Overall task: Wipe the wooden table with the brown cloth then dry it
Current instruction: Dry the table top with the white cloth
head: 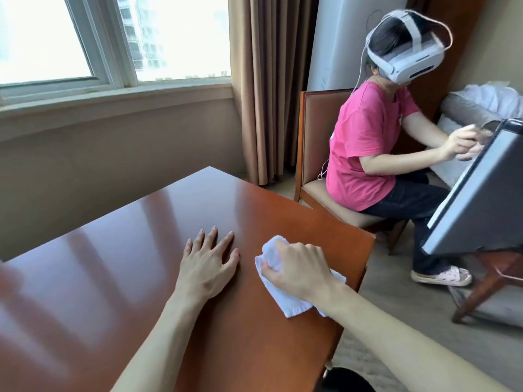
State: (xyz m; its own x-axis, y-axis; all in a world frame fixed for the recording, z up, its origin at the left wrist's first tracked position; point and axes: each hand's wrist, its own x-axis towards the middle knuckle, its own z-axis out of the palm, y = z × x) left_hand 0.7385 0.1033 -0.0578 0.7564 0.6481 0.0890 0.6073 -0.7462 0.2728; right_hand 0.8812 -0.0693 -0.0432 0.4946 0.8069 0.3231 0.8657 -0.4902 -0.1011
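From the head view, the right hand [297, 268] is curling its fingers over a white cloth [285, 292] and pressing it down onto the wooden table [141, 250], close to the table's right edge and toward the near half of the top. The cloth is lying bunched under the palm, with a loose flap trailing out toward the near side beneath the wrist; gripping it in a wad like this is probably giving the hand a firm pad to push across the surface. Since the cloth in hand is white and no brown cloth is showing anywhere, this is likely the drying part of the job, though that is only a judgement from the colour. The left hand [208, 263] is lying flat just to the left of the cloth, fingers straight and spread, holding nothing; it seems to be bracing the body while the other arm is working. The tabletop is showing broad glossy reflections of the window [113, 38] at the far left, and whether any damp patches are remaining on it cannot be told. Beyond the table's far right corner another person [376, 154] in a pink shirt and a headset is sitting on a wooden chair [314, 137], reaching toward a tilted grey case [478, 193] at the right, well apart from the cloth.
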